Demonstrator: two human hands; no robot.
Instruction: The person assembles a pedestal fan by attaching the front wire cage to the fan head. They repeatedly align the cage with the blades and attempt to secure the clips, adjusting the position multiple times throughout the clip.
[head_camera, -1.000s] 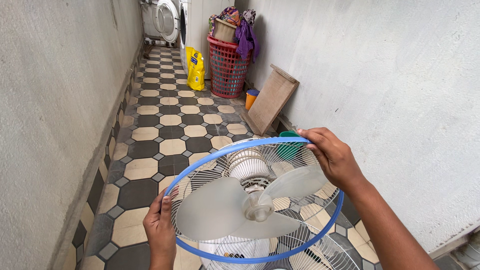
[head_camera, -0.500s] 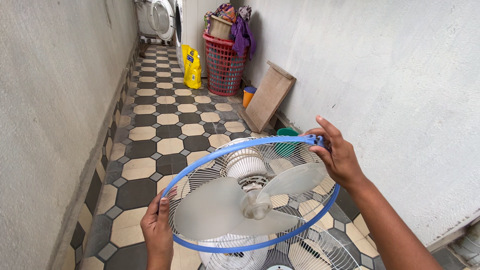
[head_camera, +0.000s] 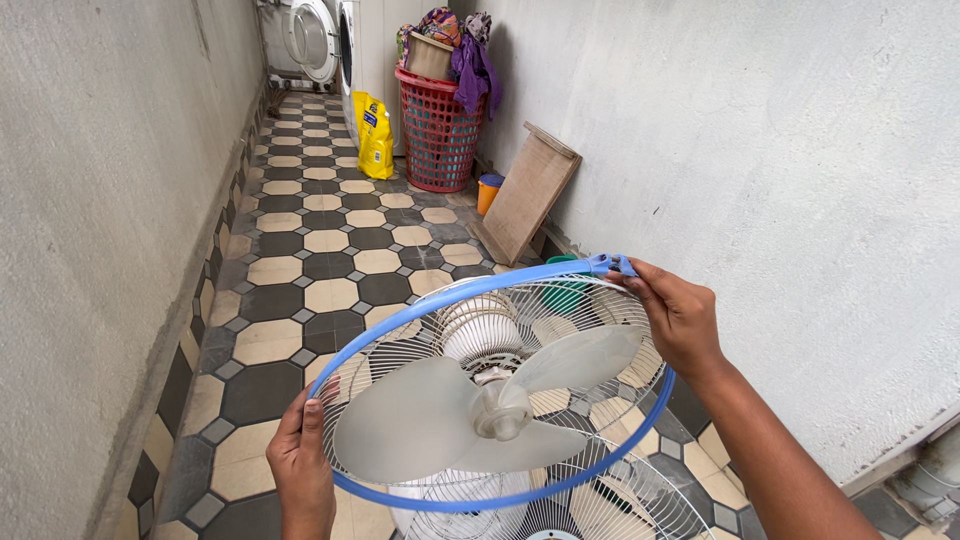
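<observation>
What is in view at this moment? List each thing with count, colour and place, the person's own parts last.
fan: 1, translucent grey blades, white motor and rear wire grille, bottom centre
blue ring: 1, blue, around the fan's grille rim, lifted at the far side
front grille: 1, white wire, bottom edge under the fan
laundry basket: 1, red, piled with clothes, far right by the wall
yellow bag: 1, on the floor beside the basket
wooden board: 1, brown, leaning on the right wall
small tub: 1, orange with blue lid, beside the board
washing machines: 2, white, far end
left hand: grips the ring's near rim
right hand: grips the ring's far clip
</observation>
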